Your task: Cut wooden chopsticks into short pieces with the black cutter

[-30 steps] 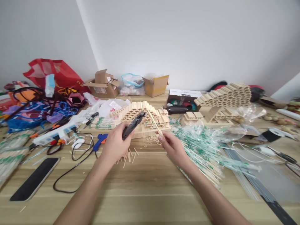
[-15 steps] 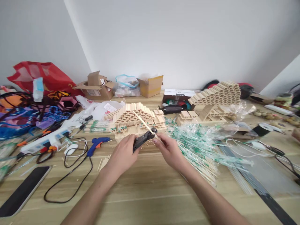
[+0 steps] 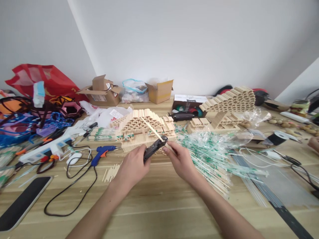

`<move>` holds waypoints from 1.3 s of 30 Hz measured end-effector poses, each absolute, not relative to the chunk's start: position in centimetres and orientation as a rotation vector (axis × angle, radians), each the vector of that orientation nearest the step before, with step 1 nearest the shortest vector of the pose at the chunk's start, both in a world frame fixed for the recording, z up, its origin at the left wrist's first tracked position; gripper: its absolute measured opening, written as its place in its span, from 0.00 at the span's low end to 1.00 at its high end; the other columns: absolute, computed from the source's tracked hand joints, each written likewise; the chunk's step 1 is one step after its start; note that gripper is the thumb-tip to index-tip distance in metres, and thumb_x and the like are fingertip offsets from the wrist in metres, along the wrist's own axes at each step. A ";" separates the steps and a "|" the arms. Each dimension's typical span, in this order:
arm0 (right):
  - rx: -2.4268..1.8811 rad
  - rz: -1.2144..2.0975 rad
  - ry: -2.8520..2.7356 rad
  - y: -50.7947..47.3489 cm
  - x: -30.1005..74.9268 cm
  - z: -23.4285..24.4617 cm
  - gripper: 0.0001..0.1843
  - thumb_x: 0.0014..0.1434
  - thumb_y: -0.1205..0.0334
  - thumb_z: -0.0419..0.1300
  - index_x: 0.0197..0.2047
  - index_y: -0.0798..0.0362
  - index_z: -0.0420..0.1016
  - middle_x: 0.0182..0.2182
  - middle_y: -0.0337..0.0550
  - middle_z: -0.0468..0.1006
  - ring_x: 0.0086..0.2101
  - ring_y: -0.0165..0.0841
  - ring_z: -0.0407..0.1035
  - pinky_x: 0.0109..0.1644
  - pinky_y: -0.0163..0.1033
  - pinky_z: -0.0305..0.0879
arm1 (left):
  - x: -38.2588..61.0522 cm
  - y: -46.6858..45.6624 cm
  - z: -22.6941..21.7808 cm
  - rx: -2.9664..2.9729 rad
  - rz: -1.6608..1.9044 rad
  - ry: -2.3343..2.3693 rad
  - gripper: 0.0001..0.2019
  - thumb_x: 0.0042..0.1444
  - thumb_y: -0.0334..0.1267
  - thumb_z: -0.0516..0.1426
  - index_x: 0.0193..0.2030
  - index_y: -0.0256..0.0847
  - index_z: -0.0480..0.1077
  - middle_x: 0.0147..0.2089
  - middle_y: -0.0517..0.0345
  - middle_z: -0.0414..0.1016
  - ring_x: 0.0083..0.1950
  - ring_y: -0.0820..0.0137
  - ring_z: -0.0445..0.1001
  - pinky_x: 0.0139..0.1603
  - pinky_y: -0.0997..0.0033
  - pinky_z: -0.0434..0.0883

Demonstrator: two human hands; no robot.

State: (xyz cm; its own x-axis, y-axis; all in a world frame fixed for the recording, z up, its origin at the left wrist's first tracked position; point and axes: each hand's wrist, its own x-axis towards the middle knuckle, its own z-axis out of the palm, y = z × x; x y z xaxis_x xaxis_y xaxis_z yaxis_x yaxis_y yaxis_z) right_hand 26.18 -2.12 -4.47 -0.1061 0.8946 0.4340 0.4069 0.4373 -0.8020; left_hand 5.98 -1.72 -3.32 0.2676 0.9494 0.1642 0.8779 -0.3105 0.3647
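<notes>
In the head view, the left hand point(image 3: 132, 167) grips a black tool point(image 3: 153, 149), its shape partly hidden by the fingers and hard to make out; the right hand point(image 3: 181, 162) pinches a wooden chopstick point(image 3: 152, 128) above a stepped chopstick structure point(image 3: 142, 124) on the bench point(image 3: 159, 215)

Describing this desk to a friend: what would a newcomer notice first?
The stepped pile of wooden sticks mid-table, with a honeycomb-like stack back right. In front, the left hand grips a black tool, the right hand a stick. A red bag rises at far left.
</notes>
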 end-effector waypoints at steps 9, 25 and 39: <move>-1.132 0.668 -1.741 -2.2 26.7 -3.8 0.17 0.71 0.50 0.55 0.36 0.53 0.74 0.26 0.38 0.69 0.28 0.32 0.60 0.33 0.35 0.56 | 6.0 -1.9 -3.5 2.407 0.641 1.654 0.04 0.62 0.36 0.55 0.43 0.43 0.65 0.43 0.50 0.77 0.47 0.55 0.76 0.46 0.60 0.69; -1.150 0.656 -1.742 -2.1 26.8 -4.3 0.17 0.71 0.51 0.55 0.34 0.52 0.72 0.25 0.36 0.65 0.27 0.31 0.57 0.32 0.35 0.55 | 6.3 -1.8 -3.7 2.260 0.556 1.700 0.06 0.60 0.29 0.55 0.40 0.45 0.65 0.38 0.54 0.79 0.41 0.58 0.79 0.37 0.67 0.63; -1.224 0.662 -1.852 -2.2 27.2 -3.6 0.13 0.71 0.55 0.53 0.37 0.51 0.72 0.28 0.39 0.74 0.29 0.33 0.65 0.34 0.36 0.59 | 6.3 -1.5 -3.7 2.292 0.458 1.832 0.05 0.59 0.30 0.56 0.40 0.44 0.67 0.40 0.51 0.80 0.43 0.56 0.80 0.39 0.66 0.65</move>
State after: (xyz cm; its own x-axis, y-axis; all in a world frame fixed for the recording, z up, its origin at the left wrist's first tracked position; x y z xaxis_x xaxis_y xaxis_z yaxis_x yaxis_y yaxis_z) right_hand 27.24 -2.17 -3.62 -0.2097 0.9189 0.3342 0.4989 0.3946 -0.7717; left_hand 6.27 -1.54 -3.73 0.1973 0.9716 0.1310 0.9189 -0.2298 0.3207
